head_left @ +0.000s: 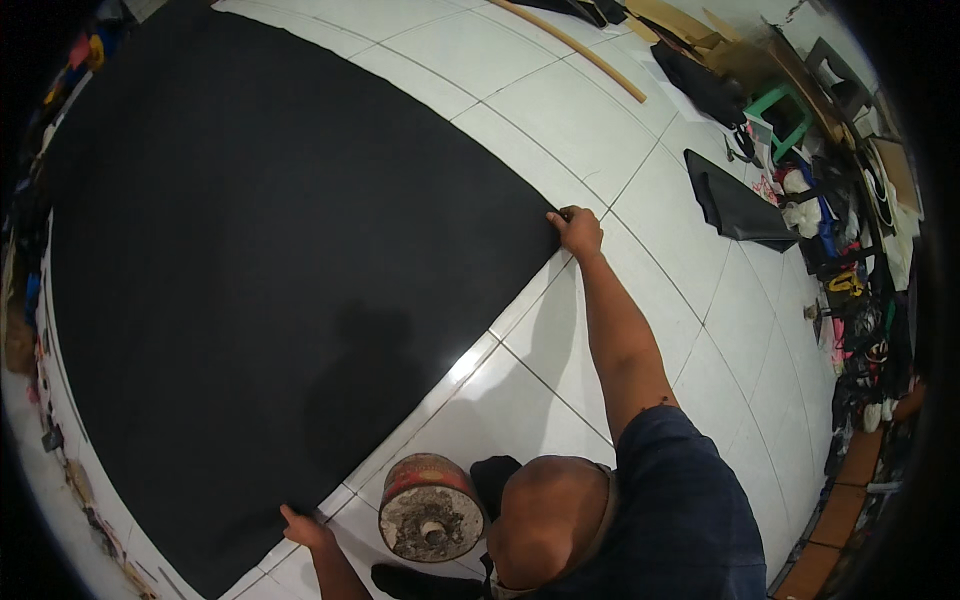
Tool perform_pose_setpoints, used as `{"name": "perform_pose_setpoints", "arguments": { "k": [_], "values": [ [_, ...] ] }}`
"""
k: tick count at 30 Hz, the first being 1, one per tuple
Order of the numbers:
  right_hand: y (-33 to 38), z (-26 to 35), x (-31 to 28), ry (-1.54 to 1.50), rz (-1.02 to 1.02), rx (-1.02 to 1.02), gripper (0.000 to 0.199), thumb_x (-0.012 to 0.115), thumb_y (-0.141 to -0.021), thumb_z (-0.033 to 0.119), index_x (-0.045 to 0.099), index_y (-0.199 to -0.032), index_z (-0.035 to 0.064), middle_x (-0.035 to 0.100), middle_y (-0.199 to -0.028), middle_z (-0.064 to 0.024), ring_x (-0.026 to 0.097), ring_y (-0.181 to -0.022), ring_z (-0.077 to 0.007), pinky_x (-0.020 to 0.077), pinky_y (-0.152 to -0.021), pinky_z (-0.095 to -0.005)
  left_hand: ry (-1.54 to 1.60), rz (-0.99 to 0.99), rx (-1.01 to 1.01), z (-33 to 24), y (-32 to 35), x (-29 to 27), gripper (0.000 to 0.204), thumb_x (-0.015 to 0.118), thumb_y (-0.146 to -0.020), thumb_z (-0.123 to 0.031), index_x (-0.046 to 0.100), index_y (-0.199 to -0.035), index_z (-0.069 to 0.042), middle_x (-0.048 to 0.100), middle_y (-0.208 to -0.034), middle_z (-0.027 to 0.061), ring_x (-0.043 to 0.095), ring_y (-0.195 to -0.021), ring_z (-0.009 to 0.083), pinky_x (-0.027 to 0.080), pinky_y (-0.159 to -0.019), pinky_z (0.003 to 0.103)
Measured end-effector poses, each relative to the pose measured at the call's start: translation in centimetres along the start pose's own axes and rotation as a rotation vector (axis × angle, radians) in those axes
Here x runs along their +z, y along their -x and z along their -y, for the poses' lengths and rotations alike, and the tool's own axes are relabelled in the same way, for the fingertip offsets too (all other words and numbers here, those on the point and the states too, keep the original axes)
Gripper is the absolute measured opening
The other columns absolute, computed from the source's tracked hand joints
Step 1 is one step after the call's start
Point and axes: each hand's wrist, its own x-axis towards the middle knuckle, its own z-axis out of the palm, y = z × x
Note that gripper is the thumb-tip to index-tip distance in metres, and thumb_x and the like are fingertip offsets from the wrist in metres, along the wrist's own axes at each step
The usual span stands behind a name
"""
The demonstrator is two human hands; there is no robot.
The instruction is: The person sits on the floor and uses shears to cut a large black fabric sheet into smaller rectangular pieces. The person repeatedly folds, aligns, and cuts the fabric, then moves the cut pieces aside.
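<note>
A large black sheet, smooth like fabric or synthetic leather, lies spread over the white tiled floor. At its right corner, my right hand pinches the edge, with the arm stretched forward. My left hand is at the near edge, lower left. One digit lies over the top of the sheet while the other fingers curl at the border, partly hidden. Between my arms, just off the sheet's near edge, stands a round red tin with a rough, cement-like top and a short central stub.
A folded black piece lies on the tiles at right, near a green stool. A long wooden stick rests at the far side. Clutter lines the right wall; more items run along the left rim.
</note>
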Motion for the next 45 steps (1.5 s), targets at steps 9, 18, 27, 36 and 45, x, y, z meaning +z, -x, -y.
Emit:
{"name": "perform_pose_setpoints", "arguments": {
  "k": [9,18,27,36,45],
  "values": [
    [-1.5,-2.8,0.3,-0.055,0.009,-0.099,0.044,0.070,-0.084,0.048,0.075,-0.101,0.0084,0.073,-0.098,-0.0137,0.069,-0.096,-0.0312,0.0524,-0.084,-0.0428,0.127,-0.020,-0.193,-0.3,0.7,-0.2,0.039,0.066,-0.087,-0.042,0.064,-0.106,-0.008,0.064,-0.101,0.0012,0.058,-0.075,0.0152,0.047,-0.058,0.027],
    [-3.1,-3.2,3.4,-0.104,0.096,-0.168,0.059,0.070,-0.082,0.054,0.073,-0.106,0.0010,0.072,-0.103,-0.0168,0.069,-0.097,-0.0279,0.0497,-0.088,-0.0395,0.097,-0.082,-0.351,2.3,-9.7,-10.9,0.035,0.057,-0.097,-0.033,0.060,-0.120,-0.007,0.065,-0.109,0.0037,0.061,-0.079,0.0181,0.051,-0.063,0.030],
    [-5.9,-5.2,0.8,-0.208,0.288,-0.066,0.058,0.073,-0.087,0.043,0.065,-0.121,-0.0035,0.068,-0.117,-0.0164,0.062,-0.110,-0.0252,0.0433,-0.100,-0.0371,0.067,-0.297,-0.347,-1.1,-5.4,-6.7,0.025,0.068,-0.093,-0.017,0.056,-0.077,-0.001,0.055,-0.066,0.0059,0.052,-0.052,0.0140,0.046,-0.042,0.025],
    [-9.1,-4.5,-0.2,-0.110,0.264,-0.025,0.061,0.074,-0.084,0.046,0.065,-0.122,-0.0020,0.065,-0.123,-0.0198,0.060,-0.118,-0.0301,0.0441,-0.100,-0.0389,0.082,-0.221,-0.245,2.4,-5.8,-7.2,0.029,0.073,-0.089,-0.015,0.047,-0.084,-0.005,0.056,-0.069,0.0069,0.051,-0.050,0.0149,0.046,-0.044,0.026],
    [28.0,16.9,-3.4,-0.526,0.548,-1.388,0.049,0.083,-0.072,0.029,0.065,-0.113,0.0074,0.065,-0.083,-0.0097,0.060,-0.069,-0.0227,0.0461,-0.069,-0.0388,0.226,-0.206,-0.194,-0.3,-4.3,-7.4,0.057,0.073,-0.088,-0.010,0.027,-0.122,-0.011,0.055,-0.080,0.0114,0.053,-0.055,0.0162,0.047,-0.047,0.030]
  ]
}}
